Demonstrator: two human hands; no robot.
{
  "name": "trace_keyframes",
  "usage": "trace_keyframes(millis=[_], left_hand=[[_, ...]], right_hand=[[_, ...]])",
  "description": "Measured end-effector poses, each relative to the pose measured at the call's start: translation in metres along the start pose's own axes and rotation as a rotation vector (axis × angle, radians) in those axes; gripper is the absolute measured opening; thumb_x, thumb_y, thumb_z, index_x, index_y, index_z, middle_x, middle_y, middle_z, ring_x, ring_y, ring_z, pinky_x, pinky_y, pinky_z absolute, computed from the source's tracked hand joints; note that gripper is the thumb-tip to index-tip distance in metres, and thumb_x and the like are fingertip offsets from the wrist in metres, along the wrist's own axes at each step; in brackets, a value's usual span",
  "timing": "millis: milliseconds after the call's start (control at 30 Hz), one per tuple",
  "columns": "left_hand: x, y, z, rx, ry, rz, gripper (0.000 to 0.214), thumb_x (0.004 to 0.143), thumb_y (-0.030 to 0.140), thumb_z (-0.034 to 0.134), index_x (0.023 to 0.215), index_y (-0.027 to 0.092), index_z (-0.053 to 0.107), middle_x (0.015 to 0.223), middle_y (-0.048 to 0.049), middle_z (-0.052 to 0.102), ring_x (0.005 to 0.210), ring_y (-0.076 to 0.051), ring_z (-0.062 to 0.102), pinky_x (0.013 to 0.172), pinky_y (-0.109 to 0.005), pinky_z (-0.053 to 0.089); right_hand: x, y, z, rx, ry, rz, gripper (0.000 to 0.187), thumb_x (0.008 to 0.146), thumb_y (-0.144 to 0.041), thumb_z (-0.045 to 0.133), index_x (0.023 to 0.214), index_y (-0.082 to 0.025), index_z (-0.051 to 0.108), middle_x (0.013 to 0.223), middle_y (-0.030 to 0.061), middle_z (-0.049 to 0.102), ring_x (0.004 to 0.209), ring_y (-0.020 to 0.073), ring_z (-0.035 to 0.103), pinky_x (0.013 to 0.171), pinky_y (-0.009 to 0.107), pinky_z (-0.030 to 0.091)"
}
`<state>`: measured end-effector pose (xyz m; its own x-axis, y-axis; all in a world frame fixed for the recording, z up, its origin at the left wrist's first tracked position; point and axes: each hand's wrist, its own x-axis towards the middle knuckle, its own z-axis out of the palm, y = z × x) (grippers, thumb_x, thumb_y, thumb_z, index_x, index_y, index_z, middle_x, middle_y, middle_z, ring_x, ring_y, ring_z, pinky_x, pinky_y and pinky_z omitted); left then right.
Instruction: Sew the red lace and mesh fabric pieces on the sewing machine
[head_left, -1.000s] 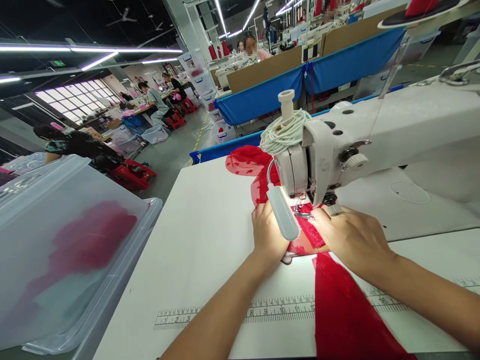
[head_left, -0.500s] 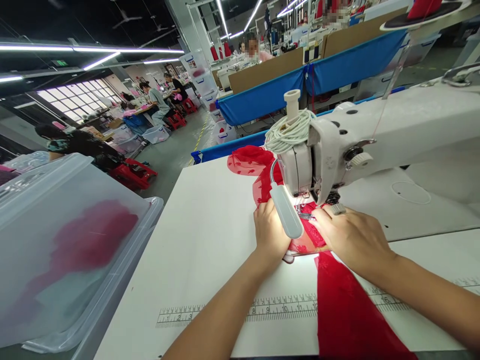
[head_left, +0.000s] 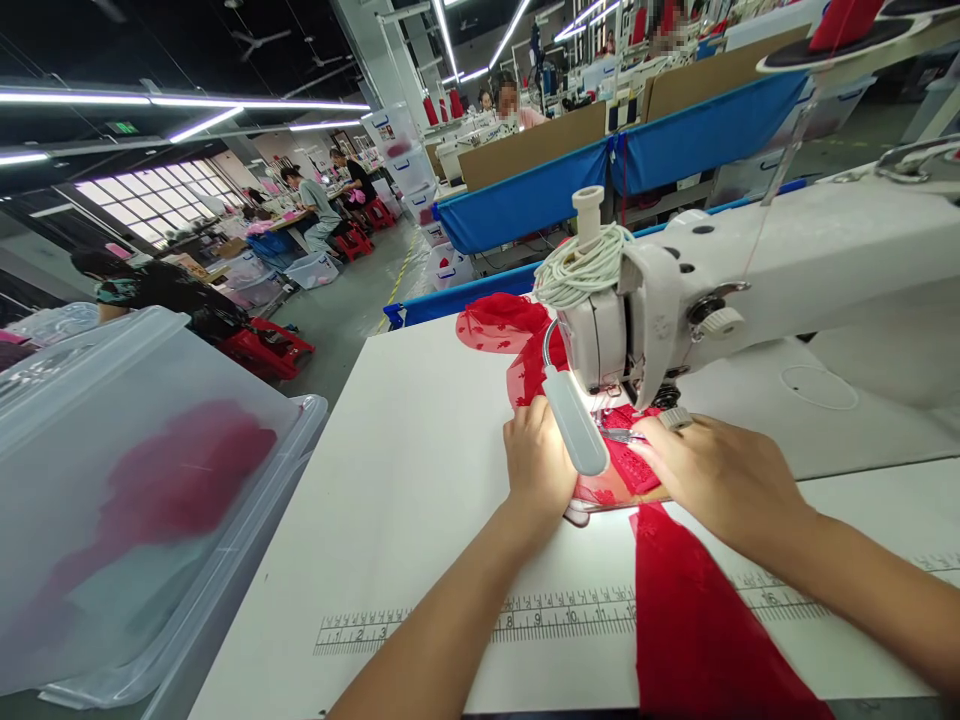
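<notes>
Working two-handed at the sewing machine (head_left: 810, 250), positioning red fabric (head_left: 636, 468) beneath its needle end, partly dense and partly sheer. Bunching more red cloth (head_left: 499, 325) behind and left of the sewing machine's head, and laying a red panel (head_left: 697, 630) across the table (head_left: 420, 430) in front of the sewing machine; being unable to tell whether forming one piece. Resting the left hand (head_left: 536, 460) just left of the needle end, palm down, bending its fingers in a loose, half-closed curve at the fabric's left margin; being unable to tell whether pinching or only pressing. Holding the right hand (head_left: 720, 480) just in front of the sewing machine's head, setting thumb and index finger close together beside a small metal piece (head_left: 619, 436); being unable to tell whether gripping that, the fabric or neither. Lighting the spot with a small lamp (head_left: 577, 425) left of the needle end. Probably handling as light, limp and slightly slippery, tending to pucker or snag where sheer. Best taking hold with flat fingertips on the denser areas either side of the needle end, guiding without tugging.
</notes>
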<state>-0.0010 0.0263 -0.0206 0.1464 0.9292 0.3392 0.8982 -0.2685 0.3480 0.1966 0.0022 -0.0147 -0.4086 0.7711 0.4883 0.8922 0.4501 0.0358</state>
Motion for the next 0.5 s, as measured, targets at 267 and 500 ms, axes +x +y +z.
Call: trace_keyframes(millis=[267, 500], left_hand=[[-0.025, 0.018, -0.037, -0.034, -0.220, 0.205, 0.022, 0.087, 0.001, 0.039, 0.082, 0.021, 0.047, 0.086, -0.0061, 0.056, 0.074, -0.020, 0.054, 0.061, -0.031, 0.052], [-0.041, 0.032, -0.033, 0.184, -0.332, 0.458, 0.053, 0.098, 0.057, 0.050, 0.116, 0.007, 0.058, 0.114, -0.0190, 0.065, 0.089, -0.028, 0.066, 0.068, -0.038, 0.058]], right_hand=[[-0.036, 0.070, -0.011, -0.299, -0.020, 0.105, 0.032, 0.098, -0.027, 0.029, 0.075, -0.024, 0.051, 0.070, 0.0100, 0.059, 0.056, 0.0226, 0.052, 0.045, 0.031, 0.023], [-0.012, 0.034, -0.010, -0.018, 0.012, -0.074, 0.026, 0.084, -0.004, 0.040, 0.080, -0.022, 0.058, 0.082, 0.0098, 0.066, 0.072, 0.0242, 0.061, 0.058, 0.036, 0.043]])
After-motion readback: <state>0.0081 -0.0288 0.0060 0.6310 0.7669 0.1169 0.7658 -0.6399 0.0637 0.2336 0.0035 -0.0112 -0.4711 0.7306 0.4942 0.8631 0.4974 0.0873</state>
